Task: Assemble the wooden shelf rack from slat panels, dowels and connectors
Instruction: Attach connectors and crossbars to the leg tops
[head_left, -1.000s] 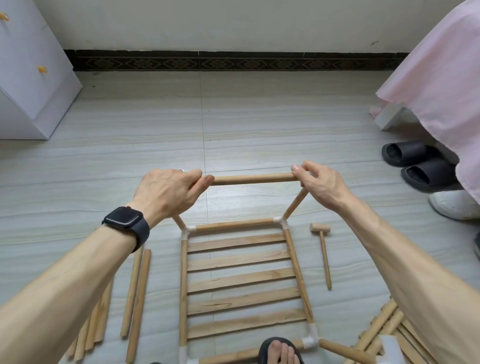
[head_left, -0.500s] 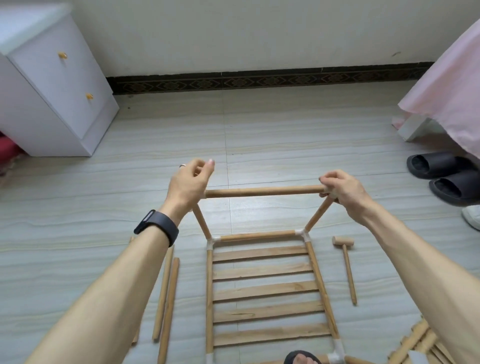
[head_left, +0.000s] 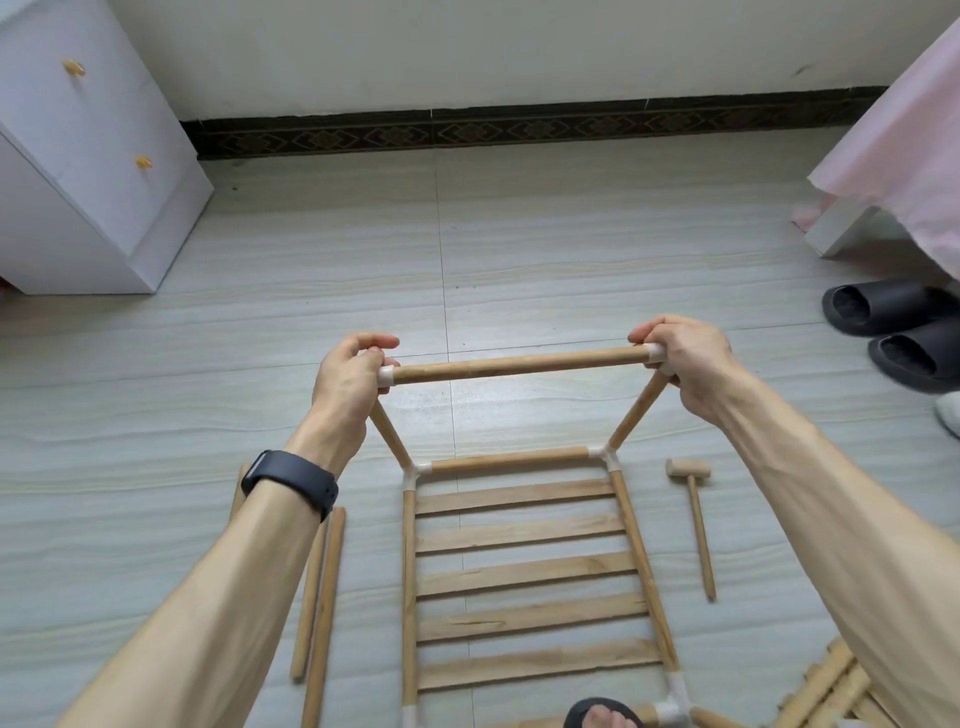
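— Changed since a second ago? Left hand (head_left: 349, 382) and right hand (head_left: 684, 358) now pinching white connectors (head_left: 386, 375), fingers curled tight.
— Top dowel (head_left: 519, 365) seated, above slat panel's (head_left: 524, 574) far edge. Next rail possible.

Tan wooden dowels (head_left: 519, 365) join white connectors (head_left: 418, 470); pale grey streaked floor (head_left: 519, 249); black slippers (head_left: 883, 309); pink cloth (head_left: 904, 130); black watch (head_left: 291, 480).

No readable text, label, brand, number or sign shows on anything here.
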